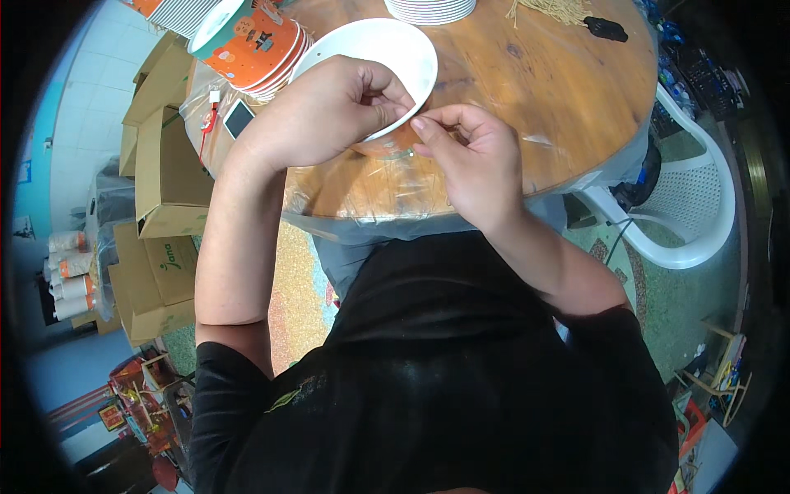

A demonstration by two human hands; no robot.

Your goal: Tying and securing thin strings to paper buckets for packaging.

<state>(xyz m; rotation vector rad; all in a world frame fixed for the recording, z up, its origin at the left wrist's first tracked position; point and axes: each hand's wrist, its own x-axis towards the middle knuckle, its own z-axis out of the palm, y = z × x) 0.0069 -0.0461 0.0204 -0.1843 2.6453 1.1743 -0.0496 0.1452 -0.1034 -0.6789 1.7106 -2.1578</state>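
A white paper bucket [387, 41] is tilted on the table, its white inside facing up. My left hand [350, 107] reaches over it, with fingers closed at the near right rim. Against the same bit of rim, from outside, my right hand [481, 156] has thumb and forefinger pinched together. Whatever lies between those right fingertips is too small to make out. Left of the bucket leans a stack of orange patterned paper buckets [259, 49].
The round wooden table [568, 99] is covered in clear plastic. On it are a white stack [432, 10], a bundle of tan cords [551, 8] with a black wrapped end, and a phone [239, 119]. Cardboard boxes [169, 165] stand left; a white plastic chair [699, 206] stands right.
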